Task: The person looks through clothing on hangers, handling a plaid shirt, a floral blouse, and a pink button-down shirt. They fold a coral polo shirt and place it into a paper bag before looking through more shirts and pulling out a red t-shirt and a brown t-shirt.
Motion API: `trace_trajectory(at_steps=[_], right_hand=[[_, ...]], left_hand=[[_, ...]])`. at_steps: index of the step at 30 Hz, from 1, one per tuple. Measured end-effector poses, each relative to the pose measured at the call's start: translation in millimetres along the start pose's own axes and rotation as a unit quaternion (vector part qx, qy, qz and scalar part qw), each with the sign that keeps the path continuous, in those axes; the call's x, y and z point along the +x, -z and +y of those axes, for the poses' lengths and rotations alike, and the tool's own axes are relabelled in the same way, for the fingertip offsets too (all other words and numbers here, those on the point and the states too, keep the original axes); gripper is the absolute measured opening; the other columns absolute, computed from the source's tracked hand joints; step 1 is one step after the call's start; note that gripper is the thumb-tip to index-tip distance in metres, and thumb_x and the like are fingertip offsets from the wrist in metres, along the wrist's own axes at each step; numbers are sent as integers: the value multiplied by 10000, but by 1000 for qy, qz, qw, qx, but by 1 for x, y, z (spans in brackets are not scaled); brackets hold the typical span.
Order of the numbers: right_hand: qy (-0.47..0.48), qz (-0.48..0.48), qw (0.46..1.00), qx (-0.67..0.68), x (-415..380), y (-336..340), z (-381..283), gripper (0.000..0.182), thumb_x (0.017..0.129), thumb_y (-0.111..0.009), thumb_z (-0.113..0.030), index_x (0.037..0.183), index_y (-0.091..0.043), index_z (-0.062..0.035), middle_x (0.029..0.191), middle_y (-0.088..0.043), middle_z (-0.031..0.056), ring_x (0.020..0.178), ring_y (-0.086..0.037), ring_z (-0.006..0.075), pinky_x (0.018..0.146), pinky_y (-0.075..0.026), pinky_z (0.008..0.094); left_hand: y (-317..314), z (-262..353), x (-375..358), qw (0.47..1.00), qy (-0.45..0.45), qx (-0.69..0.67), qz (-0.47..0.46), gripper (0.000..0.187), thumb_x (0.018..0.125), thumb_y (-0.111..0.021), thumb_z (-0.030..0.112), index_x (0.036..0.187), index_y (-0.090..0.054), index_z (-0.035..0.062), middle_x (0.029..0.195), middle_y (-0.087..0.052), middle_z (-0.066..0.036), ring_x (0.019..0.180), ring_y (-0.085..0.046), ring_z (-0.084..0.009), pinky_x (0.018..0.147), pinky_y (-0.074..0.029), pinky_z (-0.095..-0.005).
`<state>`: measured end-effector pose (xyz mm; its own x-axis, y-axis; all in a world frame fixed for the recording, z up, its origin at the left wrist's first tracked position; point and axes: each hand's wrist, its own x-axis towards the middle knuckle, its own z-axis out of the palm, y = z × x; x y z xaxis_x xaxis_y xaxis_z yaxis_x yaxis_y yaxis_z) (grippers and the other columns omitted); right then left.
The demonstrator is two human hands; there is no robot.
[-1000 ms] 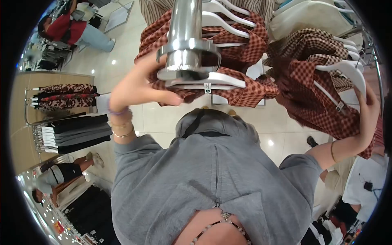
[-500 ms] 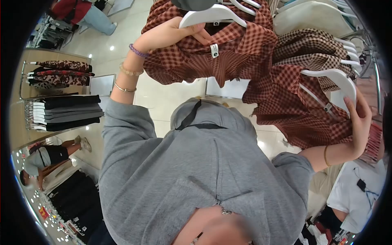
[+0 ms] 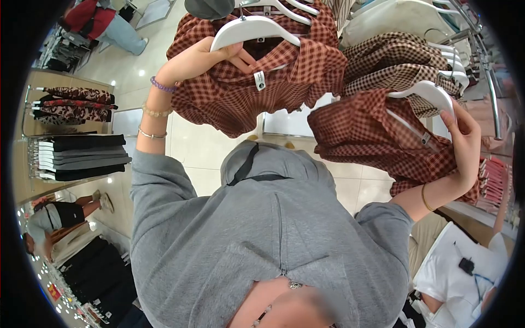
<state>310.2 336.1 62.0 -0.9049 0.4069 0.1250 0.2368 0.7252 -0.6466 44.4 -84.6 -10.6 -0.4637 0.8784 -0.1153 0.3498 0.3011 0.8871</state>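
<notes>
A red-brown checked shirt (image 3: pixel 298 71) hangs on a white hanger (image 3: pixel 240 33) whose hook reaches up toward the rack. My left hand (image 3: pixel 219 57) is closed around this hanger's left arm, fingers at the shirt's collar beside a white label (image 3: pixel 260 81). On the right, my right hand (image 3: pixel 464 134) grips the end of a second white hanger (image 3: pixel 429 94). From it a matching checked shirt (image 3: pixel 372 128) hangs tilted, its neck opening toward me. Similar red-brown shirts hang behind the first one.
Brown-and-cream checked shirts (image 3: pixel 385 60) hang beyond my right hand, near a metal rail (image 3: pixel 492 93). At the left are racks with trousers (image 3: pixel 90 156) and patterned garments (image 3: pixel 79 101). A person in white (image 3: pixel 454 262) stands close at lower right; others are farther off left.
Both hands and both shirts have shifted left in view. The left shirt hangs a little lower, and the right shirt has swung, its hem farther left. Both grips stay the same.
</notes>
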Motion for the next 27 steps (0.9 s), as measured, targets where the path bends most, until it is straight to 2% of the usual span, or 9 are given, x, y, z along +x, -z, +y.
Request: trace_trajectory(at_steps=[3, 6, 12, 17, 20, 24, 27], right_hand=[[-8, -9, 999, -41, 8, -2, 2, 362, 891, -672, -140, 1190, -620, 57, 994, -670, 51, 904, -563, 89, 817, -442, 234], [2, -35, 999, -17, 21, -7, 1, 362, 894, -669, -146, 1187, -618, 61, 997, -670, 49, 899, -563, 89, 819, -445, 237], [46, -94, 986, 128, 49, -41, -6, 353, 885, -676, -127, 1181, -621, 59, 1010, -670, 45, 912, -567, 85, 835, -443, 232], [71, -85, 983, 148, 69, -58, -6, 360, 876, -690, -140, 1174, -626, 52, 1007, -675, 45, 882, -579, 89, 809, -457, 233], [68, -90, 985, 130, 76, -55, -6, 372, 871, -695, -148, 1178, -625, 50, 991, -680, 46, 872, -577, 88, 807, -457, 235], [58, -76, 988, 119, 81, -54, -9, 358, 866, -698, -151, 1153, -634, 54, 973, -685, 46, 851, -573, 91, 794, -458, 243], [22, -70, 996, 56, 81, -51, -13, 323, 852, -698, -132, 1124, -652, 37, 910, -690, 71, 807, -565, 95, 763, -460, 259]], left_hand=[[-1, 6, -9, 1000, 7, 19, -8, 452, 1028, -406, 353, 1042, -697, 6, 951, -728, -89, 973, -621, -164, 1005, -385, -302], [-1, 9, -11, 999, 19, 29, -14, 452, 1026, -410, 352, 1046, -697, 3, 939, -729, -90, 963, -620, -165, 993, -392, -299], [1, 9, -10, 999, 33, 8, -15, 450, 1025, -411, 347, 1033, -697, -1, 935, -729, -92, 954, -621, -165, 989, -394, -290], [2, 13, -8, 997, 56, -43, -23, 408, 1024, -427, 294, 1035, -669, -34, 971, -717, -111, 960, -645, -173, 965, -426, -297], [1, 13, -11, 993, 69, -89, -29, 368, 1025, -430, 243, 1069, -617, -71, 1018, -698, -143, 958, -672, -204, 917, -474, -304], [3, 17, -17, 984, 110, -116, -76, 392, 1032, -411, 256, 1082, -635, -62, 1047, -695, -120, 1003, -649, -198, 942, -456, -302], [7, 18, -26, 970, 139, -152, -133, 399, 1036, -400, 260, 1112, -632, -55, 1078, -681, -116, 1026, -638, -194, 948, -449, -298]])
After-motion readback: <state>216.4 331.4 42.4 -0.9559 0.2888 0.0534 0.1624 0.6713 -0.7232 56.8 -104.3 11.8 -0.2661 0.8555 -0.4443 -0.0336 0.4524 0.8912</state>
